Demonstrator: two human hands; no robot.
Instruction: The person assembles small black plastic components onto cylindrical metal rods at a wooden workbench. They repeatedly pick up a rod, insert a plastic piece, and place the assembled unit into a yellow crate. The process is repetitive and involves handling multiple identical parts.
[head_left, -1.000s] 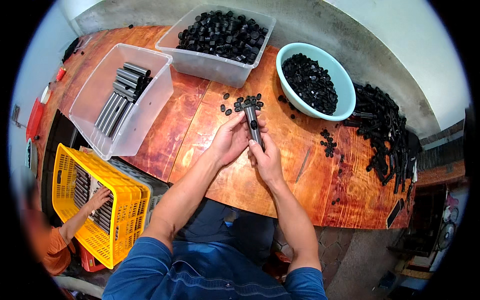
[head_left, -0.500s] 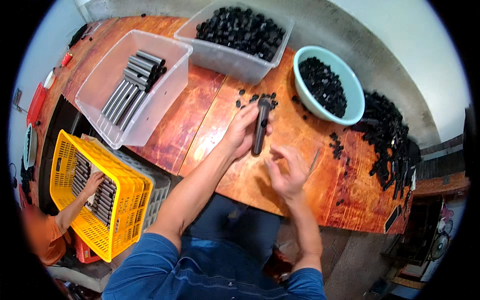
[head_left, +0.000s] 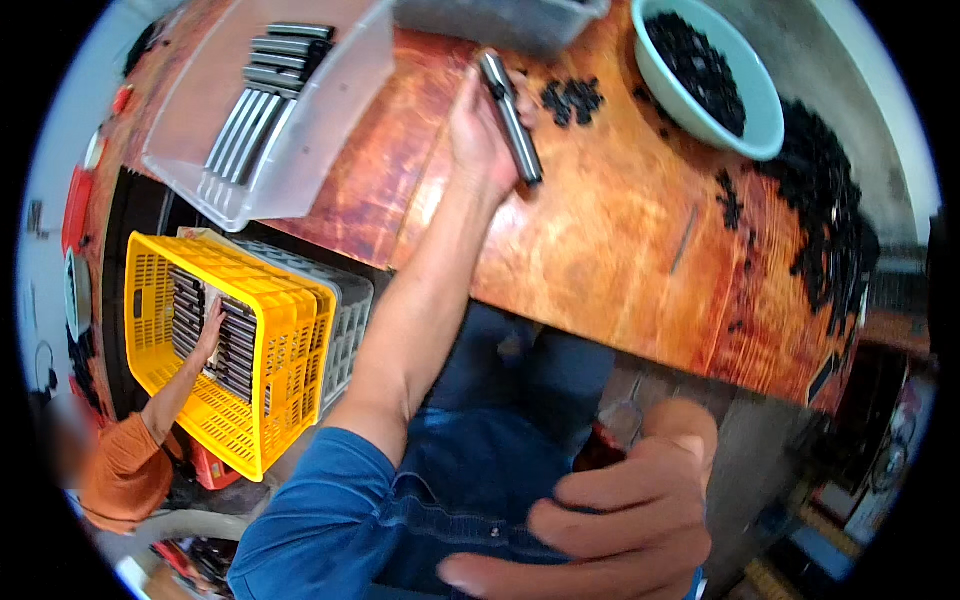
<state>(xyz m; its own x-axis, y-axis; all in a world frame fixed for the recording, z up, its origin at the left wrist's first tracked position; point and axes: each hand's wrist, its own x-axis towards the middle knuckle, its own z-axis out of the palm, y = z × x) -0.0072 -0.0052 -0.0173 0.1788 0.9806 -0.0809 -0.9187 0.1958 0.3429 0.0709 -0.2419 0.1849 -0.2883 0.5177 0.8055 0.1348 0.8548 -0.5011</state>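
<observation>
My left hand [head_left: 478,135] is closed around a dark, shiny metal tube [head_left: 517,128] with a black fitting near its upper end. The tube lies slanted above the wooden table [head_left: 585,240], its lower end pointing toward me. Beside that hand, several small black pieces [head_left: 573,100] lie in a loose cluster. My right hand [head_left: 630,510] is raised large and close in front of my body, off the table. Its fingers are stretched out and apart, with nothing visible in them. A thin rod [head_left: 685,240] rests on the table toward the right.
A clear bin [head_left: 330,130] with metal tubes stands at left, another bin [head_left: 500,25] behind. A pale blue bowl [head_left: 755,135] holds black pieces; a black heap [head_left: 825,210] lies beyond it. At lower left, a person's hand [head_left: 212,330] reaches into a yellow crate [head_left: 262,350] of tubes.
My right hand has left the table area and come up close, its fingers spreading. The left hand keeps the tube, which now slants the other way. The whole view has shifted.
</observation>
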